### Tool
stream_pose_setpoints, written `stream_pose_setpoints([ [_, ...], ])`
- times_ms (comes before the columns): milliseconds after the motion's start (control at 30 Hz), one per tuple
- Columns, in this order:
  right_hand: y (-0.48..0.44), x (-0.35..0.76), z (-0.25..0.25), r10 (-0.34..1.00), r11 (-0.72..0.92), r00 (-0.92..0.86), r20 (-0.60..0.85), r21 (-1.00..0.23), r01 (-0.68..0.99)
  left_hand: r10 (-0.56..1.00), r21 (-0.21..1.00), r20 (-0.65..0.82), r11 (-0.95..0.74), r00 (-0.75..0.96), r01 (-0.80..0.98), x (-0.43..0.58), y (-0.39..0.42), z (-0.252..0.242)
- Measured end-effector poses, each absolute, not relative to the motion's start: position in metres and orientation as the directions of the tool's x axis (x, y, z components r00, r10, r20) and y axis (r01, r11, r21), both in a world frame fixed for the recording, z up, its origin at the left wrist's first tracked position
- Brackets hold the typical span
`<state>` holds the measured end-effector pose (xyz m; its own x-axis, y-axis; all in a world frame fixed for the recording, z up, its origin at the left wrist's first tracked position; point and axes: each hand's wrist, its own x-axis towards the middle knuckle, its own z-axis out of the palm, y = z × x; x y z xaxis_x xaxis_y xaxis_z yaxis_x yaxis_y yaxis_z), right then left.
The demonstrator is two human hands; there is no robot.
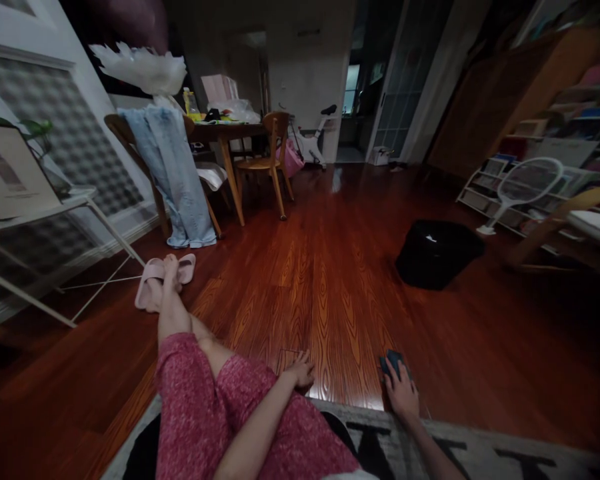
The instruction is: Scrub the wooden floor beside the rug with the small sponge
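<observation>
My right hand [403, 393] lies over a small dark object [393, 360] on the wooden floor, just beyond the edge of the patterned rug [445, 433]. Its fingers are wrapped on the dark object, which looks flat and bluish-black; what it is I cannot make out. My left hand [301, 371] is beside my thigh in red shorts [250, 393], above the floor, with its fingers apart and nothing seen in it. The forearm crosses my lap. My legs stretch to the left, with the feet at pink slippers [151, 283].
On the right stand a black bin [437, 253], a white racket-shaped swatter [530, 181] and shelves. A wooden table [225, 130] with chairs and hanging jeans [173, 177] is ahead left. A white-legged side table [87, 193] is at the left.
</observation>
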<state>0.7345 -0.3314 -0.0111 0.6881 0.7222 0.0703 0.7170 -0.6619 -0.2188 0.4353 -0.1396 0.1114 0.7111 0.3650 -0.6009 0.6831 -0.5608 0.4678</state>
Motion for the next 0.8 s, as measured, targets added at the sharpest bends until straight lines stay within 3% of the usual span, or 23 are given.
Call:
stream_pose_setpoints([
  [100,-0.313,0.717,-0.009,0.564,-0.784,0.82,0.091,-0.253,0.567,0.361,0.473,-0.601,-0.559,0.713,0.681,0.436,-0.139,0.11],
  [167,-0.296,0.69,-0.01,0.565,-0.773,0.819,0.105,-0.281,0.569,0.361,0.471,-0.601,-0.561,0.713,0.68,0.436,-0.139,0.11],
  [333,-0.266,0.615,-0.016,0.892,-0.394,0.444,0.084,-0.338,0.855,0.373,0.449,-0.599,-0.576,0.708,0.683,0.437,-0.14,0.112],
  [433,-0.268,0.604,-0.015,0.979,-0.173,0.202,0.035,-0.382,0.908,0.374,0.446,-0.599,-0.58,0.709,0.682,0.436,-0.14,0.112],
  [500,-0.277,0.621,-0.012,0.99,-0.12,0.137,0.017,-0.385,0.915,0.374,0.447,-0.6,-0.576,0.707,0.684,0.436,-0.14,0.111],
  [633,-0.311,0.697,-0.011,0.934,-0.326,0.355,0.037,-0.314,0.892,0.377,0.455,-0.602,-0.563,0.704,0.69,0.436,-0.139,0.108],
  [800,-0.348,0.767,-0.018,0.678,-0.677,0.729,0.094,-0.306,0.67,0.372,0.473,-0.599,-0.551,0.709,0.688,0.437,-0.138,0.106],
])
